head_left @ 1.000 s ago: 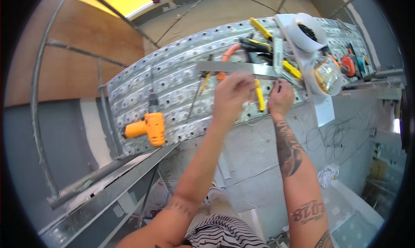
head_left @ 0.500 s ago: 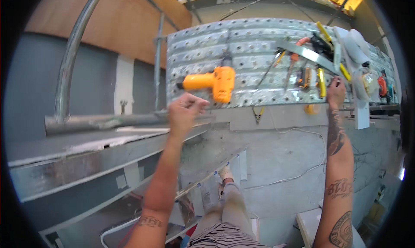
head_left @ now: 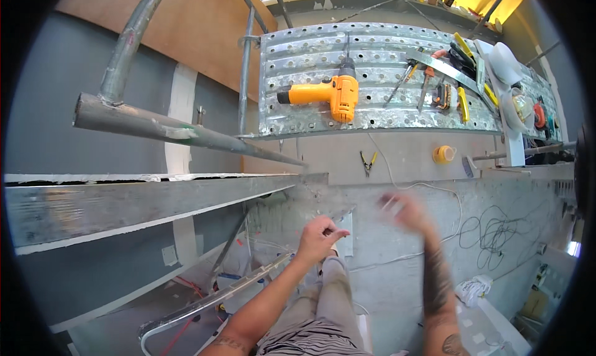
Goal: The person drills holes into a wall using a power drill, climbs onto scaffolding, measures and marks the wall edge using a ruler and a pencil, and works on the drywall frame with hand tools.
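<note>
My left hand (head_left: 321, 238) is in front of my legs, its fingers curled and the thumb pointing right. Whatever lies in its grip, if anything, is hidden. My right hand (head_left: 406, 213) is smeared by motion, apart from the left and above the floor; a pale streak shows by its fingertips. Beyond both hands, an orange cordless drill (head_left: 340, 98) lies on the perforated metal scaffold plank (head_left: 379, 123), its long bit pointing away. To its right are a metal square (head_left: 448, 73), yellow-handled tools (head_left: 463, 104) and a white tape roll (head_left: 505, 64).
A scaffold tube (head_left: 167, 129) crosses at left above a metal-faced ledge (head_left: 149, 204). A ladder (head_left: 248, 287) stands at lower left. On the floor lie yellow-handled pliers (head_left: 368, 163), a yellow tub (head_left: 443, 154) and tangled cable (head_left: 490, 238).
My right hand has come off the tools on the plank and swung left and toward me. My left hand has moved from beside the drill down and right, in front of my legs.
</note>
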`<state>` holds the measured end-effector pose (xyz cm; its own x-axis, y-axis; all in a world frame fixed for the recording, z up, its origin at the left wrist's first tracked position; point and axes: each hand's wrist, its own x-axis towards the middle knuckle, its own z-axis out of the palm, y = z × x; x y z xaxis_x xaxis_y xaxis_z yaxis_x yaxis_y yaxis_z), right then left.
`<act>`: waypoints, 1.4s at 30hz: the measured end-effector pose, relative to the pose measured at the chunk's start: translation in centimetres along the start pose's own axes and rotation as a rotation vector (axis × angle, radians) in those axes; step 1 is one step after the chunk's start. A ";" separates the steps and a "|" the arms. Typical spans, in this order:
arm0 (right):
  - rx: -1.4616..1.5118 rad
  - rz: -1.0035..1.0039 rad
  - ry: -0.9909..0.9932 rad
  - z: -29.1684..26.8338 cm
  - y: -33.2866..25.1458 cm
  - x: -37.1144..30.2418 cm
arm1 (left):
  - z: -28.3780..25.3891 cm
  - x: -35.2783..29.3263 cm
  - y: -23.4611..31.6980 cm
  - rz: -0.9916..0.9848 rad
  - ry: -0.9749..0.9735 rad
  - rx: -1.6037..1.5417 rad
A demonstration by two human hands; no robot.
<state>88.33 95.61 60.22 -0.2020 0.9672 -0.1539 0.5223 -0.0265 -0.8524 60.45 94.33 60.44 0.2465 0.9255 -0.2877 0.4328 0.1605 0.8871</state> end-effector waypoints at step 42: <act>2.373 0.197 0.399 12.6 -20.1 0.1 | -11.0 -23.7 3.8 0.563 0.423 -0.059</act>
<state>67.43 93.03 71.06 -0.0384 0.8930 -0.4483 -0.9724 0.0699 0.2226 46.72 76.81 74.55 0.0556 0.9254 0.3750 0.2880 -0.3745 0.8814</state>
